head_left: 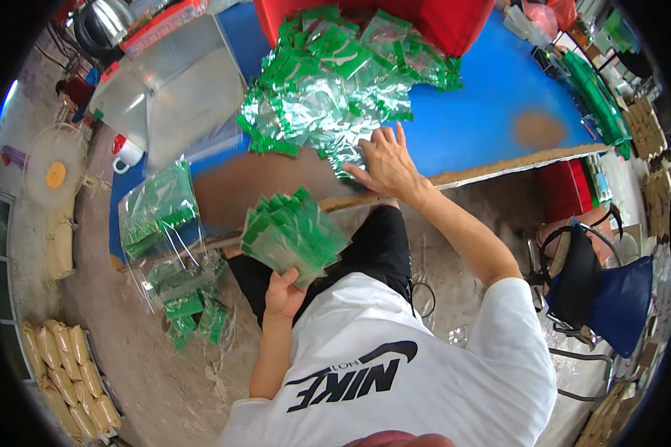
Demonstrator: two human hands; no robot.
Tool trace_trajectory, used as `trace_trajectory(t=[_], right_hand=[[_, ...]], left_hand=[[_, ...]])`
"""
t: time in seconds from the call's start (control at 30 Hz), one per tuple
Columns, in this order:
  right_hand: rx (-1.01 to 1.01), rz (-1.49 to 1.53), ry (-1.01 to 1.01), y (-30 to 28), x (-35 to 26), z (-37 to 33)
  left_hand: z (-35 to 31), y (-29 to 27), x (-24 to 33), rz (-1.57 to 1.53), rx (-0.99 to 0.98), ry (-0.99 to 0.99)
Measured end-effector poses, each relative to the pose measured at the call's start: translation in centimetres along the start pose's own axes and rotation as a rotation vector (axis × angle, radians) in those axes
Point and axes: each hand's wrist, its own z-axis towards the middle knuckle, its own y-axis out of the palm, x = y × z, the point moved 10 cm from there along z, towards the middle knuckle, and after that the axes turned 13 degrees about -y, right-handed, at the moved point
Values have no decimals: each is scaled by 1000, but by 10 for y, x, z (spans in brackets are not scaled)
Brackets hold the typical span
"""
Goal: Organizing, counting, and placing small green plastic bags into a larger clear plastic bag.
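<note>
My left hand [283, 294] grips a fanned stack of small clear plastic packets [294, 231] with green ends, held above my lap at the table's near edge. My right hand [391, 165] reaches over the blue table with its fingers apart, the thumb and forefinger at the near edge of a loose heap of similar packets [328, 93]. One shiny packet [344, 155] lies right by those fingertips; whether they press on it, I cannot tell. Behind the heap, a red bin [380, 15] stands with packets spilling out of its mouth.
A large clear bag [156, 208] with green packets hangs over the table's left edge, more bagged packets [194, 309] below it. A translucent tray [179, 97], a red-and-white mug [127, 154] and a kettle [104, 26] stand left. A chair [596, 290] is at right.
</note>
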Motion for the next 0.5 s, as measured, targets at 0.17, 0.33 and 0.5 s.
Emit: trace_trajectory(t=[0.17, 0.33, 0.5], right_hand=[[245, 13, -212, -11, -38, -4], [40, 373, -309, 11, -108, 1], [130, 609, -86, 26, -59, 71]], left_hand=[[-5, -1, -1, -71, -67, -10], [8, -4, 10, -101, -25, 88], [-1, 10, 25, -88, 88, 132]])
